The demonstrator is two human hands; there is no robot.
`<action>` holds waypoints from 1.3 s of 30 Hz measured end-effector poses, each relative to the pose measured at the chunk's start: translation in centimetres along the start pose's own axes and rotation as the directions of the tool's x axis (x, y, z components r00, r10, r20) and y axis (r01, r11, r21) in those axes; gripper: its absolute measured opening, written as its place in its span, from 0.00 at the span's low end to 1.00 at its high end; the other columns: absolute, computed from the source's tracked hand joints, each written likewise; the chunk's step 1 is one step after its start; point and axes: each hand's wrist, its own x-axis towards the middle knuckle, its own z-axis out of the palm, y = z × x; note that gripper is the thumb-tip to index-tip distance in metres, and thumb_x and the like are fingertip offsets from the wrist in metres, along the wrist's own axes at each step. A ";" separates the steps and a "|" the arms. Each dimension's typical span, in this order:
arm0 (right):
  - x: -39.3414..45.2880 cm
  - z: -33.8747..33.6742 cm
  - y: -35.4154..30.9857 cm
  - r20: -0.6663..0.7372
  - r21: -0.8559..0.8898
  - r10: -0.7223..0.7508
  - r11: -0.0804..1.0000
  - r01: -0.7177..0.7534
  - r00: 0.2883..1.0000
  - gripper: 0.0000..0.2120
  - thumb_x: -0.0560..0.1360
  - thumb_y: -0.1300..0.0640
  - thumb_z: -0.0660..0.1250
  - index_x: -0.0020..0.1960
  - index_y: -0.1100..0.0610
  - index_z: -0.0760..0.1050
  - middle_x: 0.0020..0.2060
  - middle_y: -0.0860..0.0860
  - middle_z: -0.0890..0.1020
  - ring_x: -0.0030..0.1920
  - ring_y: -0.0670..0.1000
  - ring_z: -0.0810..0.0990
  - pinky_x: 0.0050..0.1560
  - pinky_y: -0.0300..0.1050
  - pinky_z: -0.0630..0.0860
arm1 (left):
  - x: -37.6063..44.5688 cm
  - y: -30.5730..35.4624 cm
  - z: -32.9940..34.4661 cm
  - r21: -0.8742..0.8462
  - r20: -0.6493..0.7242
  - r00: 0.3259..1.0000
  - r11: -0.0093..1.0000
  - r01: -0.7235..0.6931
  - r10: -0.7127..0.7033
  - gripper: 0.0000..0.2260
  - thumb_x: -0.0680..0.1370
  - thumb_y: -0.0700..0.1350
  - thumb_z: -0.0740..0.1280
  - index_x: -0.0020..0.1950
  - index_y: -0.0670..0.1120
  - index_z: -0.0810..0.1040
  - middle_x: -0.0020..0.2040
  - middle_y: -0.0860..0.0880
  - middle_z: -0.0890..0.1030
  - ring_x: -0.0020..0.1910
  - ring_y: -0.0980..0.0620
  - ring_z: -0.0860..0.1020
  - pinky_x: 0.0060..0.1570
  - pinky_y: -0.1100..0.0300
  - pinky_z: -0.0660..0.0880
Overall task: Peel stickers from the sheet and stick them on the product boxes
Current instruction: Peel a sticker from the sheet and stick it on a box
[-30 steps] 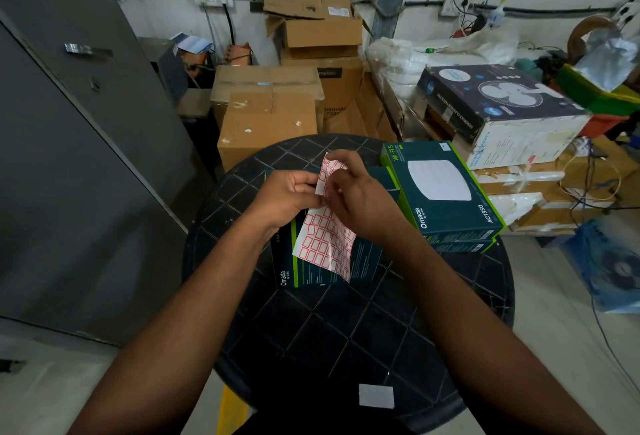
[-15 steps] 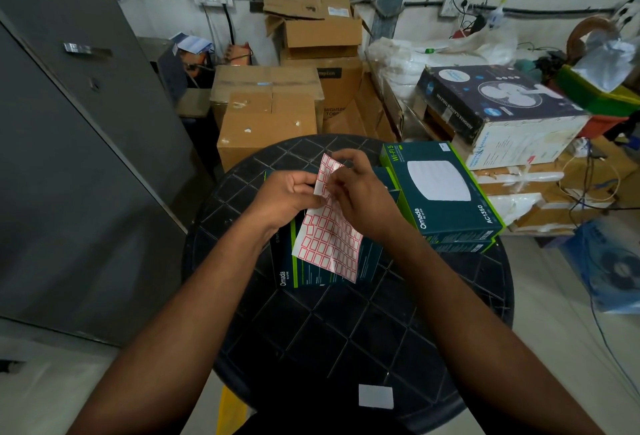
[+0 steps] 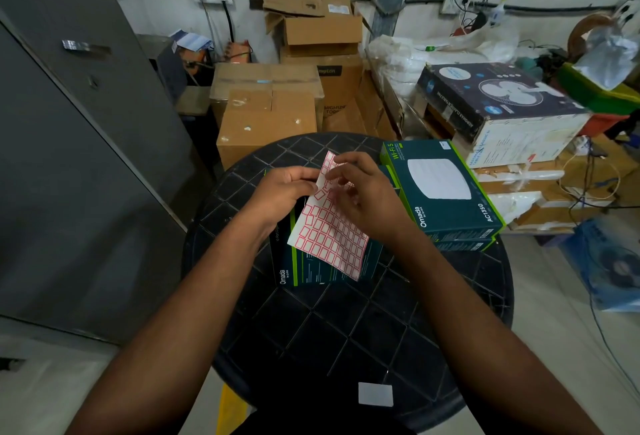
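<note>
A white sticker sheet (image 3: 329,237) with red-bordered labels hangs in front of me over the round black table (image 3: 346,330). My left hand (image 3: 280,192) pinches the sheet's upper left edge. My right hand (image 3: 363,192) works at the sheet's top with thumb and fingertips; whether a sticker is between them is too small to tell. Under the sheet lies a dark teal Omada product box (image 3: 294,268). A stack of two more teal Omada boxes (image 3: 446,192) stands on the table's right side, beside my right hand.
A small white label (image 3: 375,394) is stuck near the table's front edge. Brown cardboard cartons (image 3: 270,123) are piled behind the table. A fan box (image 3: 498,105) rests on stacked goods at the right. A grey metal cabinet (image 3: 69,157) fills the left.
My right hand has shifted a little right and opened its fingers at the sheet's top. The sheet's lower edge has swung right and spread wider. My left hand holds still.
</note>
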 end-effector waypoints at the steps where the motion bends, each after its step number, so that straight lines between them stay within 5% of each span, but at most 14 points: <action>1: -0.2 0.0 -0.3 -0.017 -0.010 -0.007 1.000 0.006 1.000 0.09 0.78 0.55 0.70 0.58 0.55 0.79 0.66 0.49 0.71 0.56 0.44 0.78 0.51 0.41 0.82 | 0.1 0.0 0.0 0.002 -0.009 1.000 1.000 -0.001 0.001 0.12 0.79 0.36 0.66 0.60 0.46 0.84 0.50 0.50 0.87 0.47 0.57 0.85 0.38 0.75 0.75; 11: -0.5 0.9 -2.2 -0.147 -0.229 -0.013 0.973 -0.021 0.989 0.15 0.69 0.45 0.79 0.49 0.53 0.85 0.68 0.51 0.74 0.55 0.49 0.80 0.38 0.41 0.78 | -0.1 0.3 0.2 -0.017 -0.034 0.999 1.000 0.006 -0.007 0.12 0.79 0.35 0.66 0.60 0.42 0.83 0.49 0.50 0.87 0.42 0.62 0.84 0.37 0.76 0.74; 15: -0.1 1.0 -2.7 -0.163 -0.327 -0.075 0.945 0.018 0.984 0.14 0.69 0.46 0.79 0.47 0.54 0.85 0.68 0.54 0.76 0.56 0.51 0.81 0.38 0.42 0.76 | 0.0 0.4 -0.1 -0.073 -0.021 0.998 0.996 0.060 -0.062 0.11 0.79 0.36 0.67 0.58 0.46 0.85 0.50 0.49 0.88 0.51 0.50 0.85 0.60 0.53 0.79; 19: 0.1 1.3 -2.7 -0.154 -0.379 -0.124 0.924 0.058 0.980 0.12 0.70 0.48 0.78 0.46 0.57 0.84 0.69 0.56 0.76 0.57 0.55 0.81 0.38 0.46 0.79 | 0.2 0.1 -0.5 -0.084 -0.018 0.996 0.993 0.085 -0.087 0.12 0.79 0.36 0.66 0.57 0.45 0.86 0.51 0.46 0.87 0.55 0.44 0.84 0.66 0.42 0.75; 34: 0.3 2.3 -2.5 -0.230 -0.323 -0.044 0.946 -0.033 0.972 0.12 0.69 0.48 0.77 0.45 0.56 0.83 0.69 0.54 0.75 0.56 0.52 0.81 0.35 0.43 0.78 | -0.2 0.2 -0.7 -0.116 0.040 0.999 0.993 0.036 -0.031 0.15 0.78 0.37 0.63 0.62 0.44 0.84 0.54 0.45 0.87 0.56 0.46 0.84 0.64 0.48 0.76; 39: 0.3 1.8 -1.8 -0.183 -0.253 -0.029 0.967 -0.019 0.983 0.13 0.70 0.49 0.77 0.51 0.53 0.82 0.51 0.49 0.85 0.51 0.52 0.80 0.46 0.50 0.79 | -0.4 -0.1 -0.5 -0.024 0.028 1.000 1.000 -0.003 0.004 0.12 0.78 0.35 0.68 0.60 0.44 0.83 0.51 0.48 0.87 0.51 0.51 0.86 0.58 0.55 0.80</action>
